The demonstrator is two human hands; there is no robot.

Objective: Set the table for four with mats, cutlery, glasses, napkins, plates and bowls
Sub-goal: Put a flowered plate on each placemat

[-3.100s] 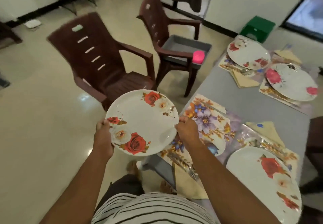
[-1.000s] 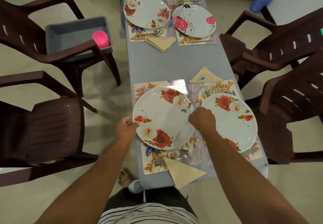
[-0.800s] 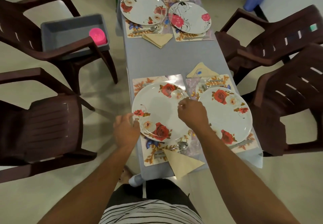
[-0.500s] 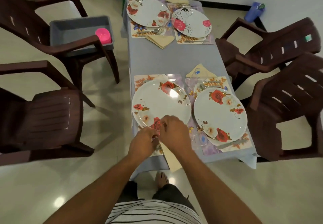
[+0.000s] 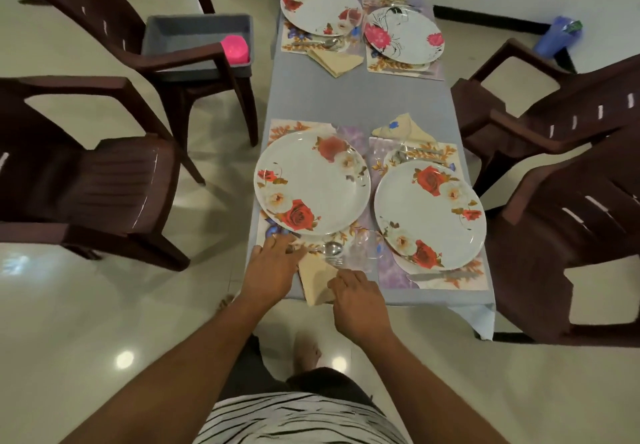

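Note:
The grey table (image 5: 363,97) holds four floral mats, each with a white flowered plate. On the near left mat (image 5: 294,126) lies a rose plate (image 5: 311,184). Below it are a spoon and fork (image 5: 331,249), a clear glass (image 5: 363,248) and a folded beige napkin (image 5: 315,279). My left hand (image 5: 273,267) lies with fingers stretched over the mat's near edge, touching the cutlery handles. My right hand (image 5: 356,300) has curled fingertips on the napkin's right edge. The near right plate (image 5: 429,215) and the far plates (image 5: 320,7) (image 5: 405,35) sit untouched.
Brown plastic chairs stand on both sides, the nearest at left (image 5: 86,180) and right (image 5: 571,222). A grey bin (image 5: 197,28) with a pink bowl (image 5: 235,49) sits on the far left chair. A blue container (image 5: 556,35) stands on the floor at far right.
The rose plate came down from my hands onto the near left mat. Both hands let it go and drew back to the napkin and cutlery at the table's near edge.

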